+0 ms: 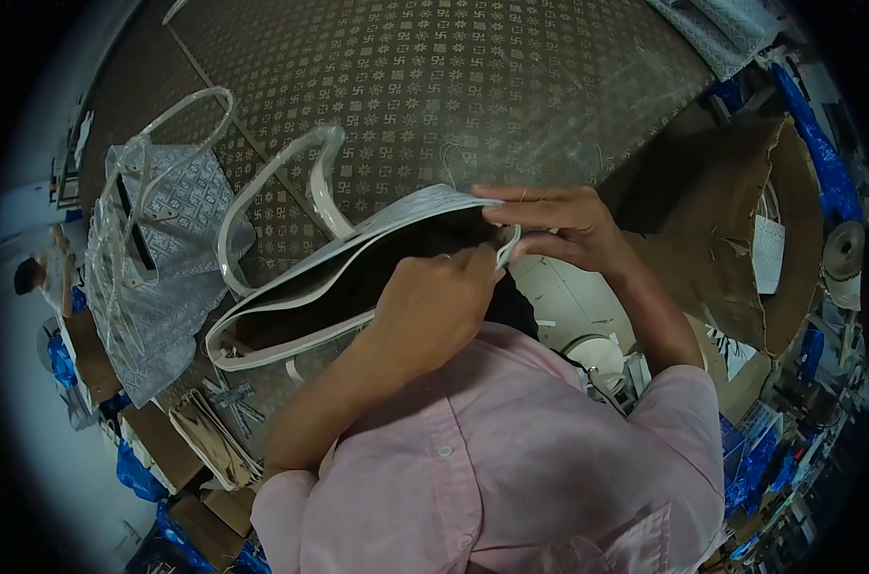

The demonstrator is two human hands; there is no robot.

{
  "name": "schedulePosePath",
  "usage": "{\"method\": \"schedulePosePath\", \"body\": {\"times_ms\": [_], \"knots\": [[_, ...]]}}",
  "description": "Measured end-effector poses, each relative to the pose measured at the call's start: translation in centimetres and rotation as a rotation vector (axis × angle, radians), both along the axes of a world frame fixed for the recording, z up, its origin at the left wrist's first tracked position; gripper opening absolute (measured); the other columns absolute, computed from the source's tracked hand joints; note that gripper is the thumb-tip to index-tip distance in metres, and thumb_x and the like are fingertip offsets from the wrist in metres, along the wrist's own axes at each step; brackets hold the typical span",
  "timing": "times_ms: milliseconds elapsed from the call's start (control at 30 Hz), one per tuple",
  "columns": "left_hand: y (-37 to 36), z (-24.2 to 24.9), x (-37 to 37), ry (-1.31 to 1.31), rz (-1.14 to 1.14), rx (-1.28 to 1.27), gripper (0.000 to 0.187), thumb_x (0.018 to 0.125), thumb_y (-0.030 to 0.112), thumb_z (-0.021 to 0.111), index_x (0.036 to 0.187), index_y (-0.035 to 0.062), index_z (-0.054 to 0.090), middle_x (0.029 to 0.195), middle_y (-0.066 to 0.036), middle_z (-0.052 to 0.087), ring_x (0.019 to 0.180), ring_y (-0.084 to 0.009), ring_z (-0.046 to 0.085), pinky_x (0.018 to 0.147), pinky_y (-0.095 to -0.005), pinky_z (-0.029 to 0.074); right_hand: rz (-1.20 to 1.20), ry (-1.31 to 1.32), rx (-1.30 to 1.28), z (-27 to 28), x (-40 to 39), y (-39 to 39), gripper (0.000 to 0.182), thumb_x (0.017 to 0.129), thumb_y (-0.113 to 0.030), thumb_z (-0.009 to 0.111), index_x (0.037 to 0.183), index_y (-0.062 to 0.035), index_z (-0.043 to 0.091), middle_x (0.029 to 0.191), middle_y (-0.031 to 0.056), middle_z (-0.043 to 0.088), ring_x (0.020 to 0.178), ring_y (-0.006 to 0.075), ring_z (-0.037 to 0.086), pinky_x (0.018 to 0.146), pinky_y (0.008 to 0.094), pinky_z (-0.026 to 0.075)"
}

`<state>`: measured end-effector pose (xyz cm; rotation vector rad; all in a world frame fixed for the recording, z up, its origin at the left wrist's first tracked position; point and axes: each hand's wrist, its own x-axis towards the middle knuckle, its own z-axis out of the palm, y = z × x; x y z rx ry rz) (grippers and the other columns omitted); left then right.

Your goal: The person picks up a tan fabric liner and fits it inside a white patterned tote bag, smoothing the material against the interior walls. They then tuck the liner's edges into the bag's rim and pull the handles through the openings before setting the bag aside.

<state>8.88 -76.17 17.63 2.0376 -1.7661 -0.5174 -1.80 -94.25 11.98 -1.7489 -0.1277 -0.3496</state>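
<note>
A pale patterned handbag (415, 209) with white trim lies across the front of the table, its dark mouth facing me. One looped white handle (233, 225) stands up from its far side. My left hand (436, 308) reaches across the near rim, fingers curled and closed on the white edging near the bag's right end. My right hand (570, 228) is closed around that same end, fingers along the outer side and thumb below. The left fingertips are partly hidden, and so is the bag's inside.
Several similar bags (181, 201) with clear-wrapped handles are piled at the left. A large cardboard box (788, 210) stands open at the right with a white piece inside. The table (386, 86) has a brown patterned cover. Another person (47, 273) is at the far left.
</note>
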Motion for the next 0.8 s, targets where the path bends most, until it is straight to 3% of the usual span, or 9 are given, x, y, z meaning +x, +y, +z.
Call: {"method": "schedulePosePath", "body": {"times_ms": [100, 300, 333, 400, 433, 500, 567, 700, 800], "knots": [[0.2, -0.5, -0.1, -0.150, -0.093, -0.072, 0.013, 0.086, 0.012, 0.057, 0.086, -0.0012, 0.055, 0.068, -0.012, 0.060, 0.056, -0.0240, 0.062, 0.050, -0.0335, 0.047, 0.030, -0.026, -0.010, -0.3, -0.2, 0.0, 0.042, 0.073, -0.006, 0.073, 0.114, -0.0033, 0.065, 0.125, 0.0169, 0.058, 0.108, 0.0275, 0.062, 0.075, 0.0314, 0.057], [-0.8, 0.1, 0.2, -0.089, -0.042, -0.084, 0.012, 0.077, 0.007, 0.057, 0.084, -0.0026, 0.055, 0.067, -0.011, 0.059, 0.055, -0.0214, 0.061, 0.048, -0.0308, 0.047, 0.044, -0.026, 0.047, -0.4, 0.6, -0.4, 0.037, 0.076, -0.002, 0.070, 0.113, -0.0034, 0.066, 0.122, 0.0175, 0.060, 0.106, 0.0259, 0.063, 0.076, 0.0312, 0.056], [-0.7, 0.0, 0.1, -0.090, -0.044, -0.083, 0.012, 0.077, 0.007, 0.057, 0.084, -0.0026, 0.055, 0.067, -0.011, 0.059, 0.055, -0.0214, 0.061, 0.048, -0.0308, 0.047, 0.058, -0.074, 0.041, -0.7, 0.6, -0.5, 0.035, 0.077, -0.001, 0.069, 0.112, -0.0034, 0.067, 0.122, 0.0180, 0.060, 0.107, 0.0255, 0.063, 0.076, 0.0306, 0.055], [-0.6, -0.4, -0.2, -0.220, -0.101, -0.035, 0.015, 0.089, 0.014, 0.058, 0.082, 0.0013, 0.052, 0.067, -0.011, 0.058, 0.055, -0.0237, 0.060, 0.050, -0.0345, 0.047, 0.078, 0.037, 0.134, 0.0, 0.2, -0.5, 0.034, 0.077, -0.001, 0.068, 0.111, -0.0032, 0.067, 0.122, 0.0183, 0.061, 0.109, 0.0265, 0.061, 0.078, 0.0307, 0.054], [-0.6, -0.5, -0.2, -0.215, -0.104, -0.034, 0.015, 0.089, 0.014, 0.058, 0.082, 0.0013, 0.052, 0.067, -0.011, 0.058, 0.055, -0.0237, 0.060, 0.050, -0.0345, 0.047, 0.093, 0.150, 0.232, 0.3, -0.1, -0.4, 0.032, 0.078, -0.001, 0.067, 0.110, -0.0030, 0.067, 0.121, 0.0186, 0.061, 0.111, 0.0275, 0.060, 0.079, 0.0308, 0.054], [-0.9, -0.7, 0.0, -0.250, -0.190, -0.133, 0.017, 0.089, 0.016, 0.059, 0.081, 0.0019, 0.053, 0.064, -0.010, 0.057, 0.055, -0.0227, 0.060, 0.048, -0.0346, 0.046, 0.118, 0.119, 0.245, 0.0, -0.1, -0.7, 0.033, 0.078, 0.000, 0.067, 0.110, -0.0031, 0.068, 0.121, 0.0184, 0.061, 0.114, 0.0279, 0.059, 0.081, 0.0312, 0.053], [-0.9, -0.5, -0.2, -0.248, -0.137, -0.121, 0.017, 0.089, 0.016, 0.059, 0.081, 0.0022, 0.053, 0.063, -0.010, 0.056, 0.055, -0.0231, 0.060, 0.048, -0.0346, 0.046, 0.143, 0.079, 0.254, -0.2, 0.1, -0.6, 0.033, 0.077, 0.002, 0.066, 0.110, -0.0031, 0.068, 0.120, 0.0183, 0.061, 0.116, 0.0283, 0.057, 0.084, 0.0316, 0.052], [-0.4, 0.7, -0.5, -0.238, 0.033, 0.019, 0.017, 0.086, 0.016, 0.058, 0.075, 0.0038, 0.054, 0.061, -0.008, 0.057, 0.053, -0.0205, 0.061, 0.046, -0.0303, 0.046, 0.023, 0.019, 0.228, -1.0, 0.3, 0.4, 0.029, 0.083, -0.005, 0.064, 0.111, -0.0020, 0.067, 0.118, 0.0178, 0.062, 0.117, 0.0273, 0.056, 0.090, 0.0334, 0.049], [-0.5, 0.1, -0.6, -0.200, 0.043, -0.086, 0.018, 0.088, 0.017, 0.058, 0.075, 0.0047, 0.054, 0.062, -0.008, 0.058, 0.054, -0.0211, 0.061, 0.047, -0.0321, 0.046, -0.069, -0.012, 0.194, -0.4, 0.8, 2.3, 0.031, 0.090, -0.014, 0.056, 0.116, 0.0007, 0.063, 0.115, 0.0170, 0.063, 0.116, 0.0258, 0.057, 0.095, 0.0341, 0.046]]}}
